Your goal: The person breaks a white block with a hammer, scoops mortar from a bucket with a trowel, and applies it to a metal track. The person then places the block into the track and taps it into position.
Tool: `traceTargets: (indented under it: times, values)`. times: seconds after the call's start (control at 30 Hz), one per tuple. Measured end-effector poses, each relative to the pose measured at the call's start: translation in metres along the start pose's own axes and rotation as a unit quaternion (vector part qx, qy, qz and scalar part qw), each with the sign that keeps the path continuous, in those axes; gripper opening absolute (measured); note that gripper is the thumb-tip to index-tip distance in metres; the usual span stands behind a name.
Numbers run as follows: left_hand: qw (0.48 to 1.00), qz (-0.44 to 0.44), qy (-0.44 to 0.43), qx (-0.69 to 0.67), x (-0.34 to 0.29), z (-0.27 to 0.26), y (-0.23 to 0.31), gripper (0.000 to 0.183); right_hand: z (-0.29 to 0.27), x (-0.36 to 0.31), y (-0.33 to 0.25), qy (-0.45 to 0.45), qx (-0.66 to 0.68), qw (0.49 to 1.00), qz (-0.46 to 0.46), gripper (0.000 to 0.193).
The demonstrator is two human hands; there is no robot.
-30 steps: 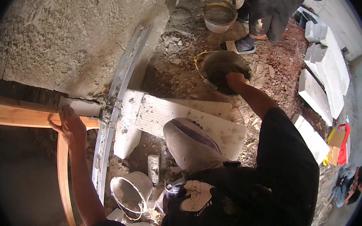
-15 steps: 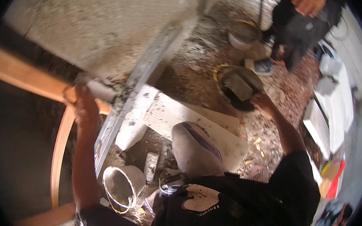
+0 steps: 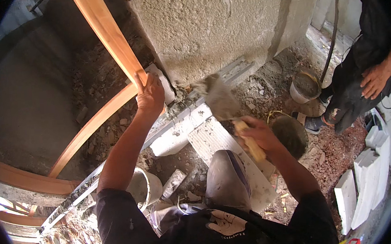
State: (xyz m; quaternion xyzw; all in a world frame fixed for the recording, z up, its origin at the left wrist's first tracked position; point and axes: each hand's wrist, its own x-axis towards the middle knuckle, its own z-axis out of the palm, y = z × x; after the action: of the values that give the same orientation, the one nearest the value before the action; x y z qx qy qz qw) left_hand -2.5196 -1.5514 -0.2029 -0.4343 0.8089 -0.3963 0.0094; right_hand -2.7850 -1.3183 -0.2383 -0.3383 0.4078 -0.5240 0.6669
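My right hand (image 3: 258, 135) grips the wooden handle (image 3: 250, 146) of a trowel. Its blade (image 3: 221, 102), smeared by motion, carries grey mortar and hovers over a long metal bar (image 3: 159, 128) near the wall foot. Around the corner of an orange-brown wooden frame (image 3: 113, 36), my left hand (image 3: 150, 95) is closed, beside a pale block piece (image 3: 164, 81) partly hidden behind it. Wet mortar clings to the bar by that hand. Below the bar lie a white block (image 3: 178, 139) and a ribbed white slab (image 3: 223, 147), with my knee over the slab.
A rough plastered wall (image 3: 216, 33) rises ahead. A mortar bucket (image 3: 290, 135) stands at my right, with another bucket (image 3: 304, 87) farther off. A white bucket (image 3: 144, 188) sits near my left arm. A co-worker (image 3: 361, 72) is at the right, near white blocks (image 3: 363, 177).
My right hand has lifted the trowel from the mortar bucket and brought it left, toward the bar and wall. The view has swung left; my left hand stays at the wooden frame.
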Motion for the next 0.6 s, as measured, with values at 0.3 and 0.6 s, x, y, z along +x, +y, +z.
traceTargets:
  times: [0.3, 0.6]
  values:
    - [0.997, 0.02, -0.08, 0.009, 0.001, -0.01, -0.001, 0.046, 0.106, 0.095, -0.036, 0.082, -0.329, 0.892, -0.3, 0.041]
    - [0.998, 0.017, -0.039, -0.039, -0.002, -0.009, -0.001, 0.039, 0.117, 0.145, -0.001, 0.139, -0.544, 0.764, -0.319, 0.041]
